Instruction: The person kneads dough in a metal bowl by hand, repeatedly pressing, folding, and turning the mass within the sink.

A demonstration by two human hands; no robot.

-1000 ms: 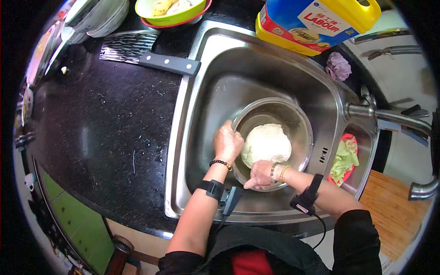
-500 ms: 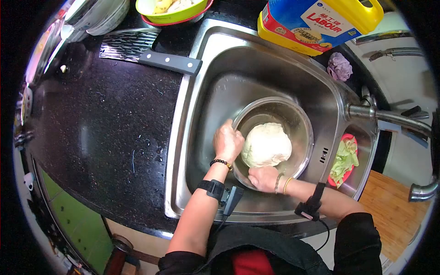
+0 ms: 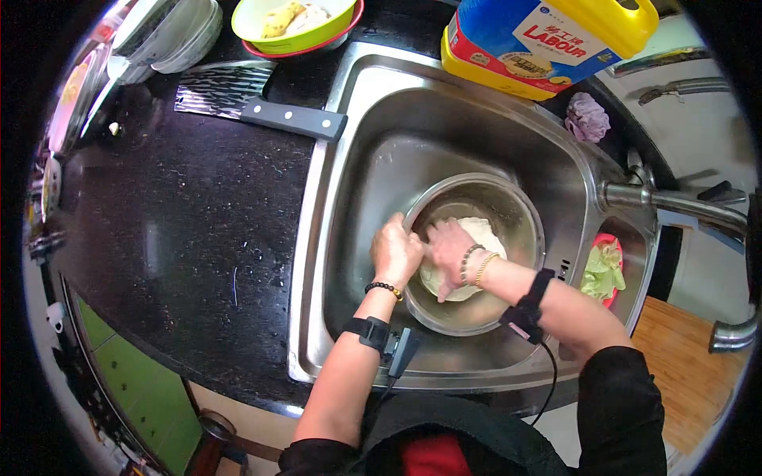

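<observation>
A steel bowl stands inside the large sink basin, with a lump of pale dough in it. My left hand is closed around the bowl's left rim. Over the dough's upper left part lies my right hand, its fingers spread and pointing up and left, partly hiding the dough. The fingertips of my right hand are close to my left hand.
A cleaver lies on the black counter left of the sink. Behind are stacked bowls, a green bowl and a yellow jug. At right are the faucet and a red basket with leaves.
My right hand has moved up and left from the dough's near edge onto its top, and its closed fingers have spread. My left hand remains on the rim.
</observation>
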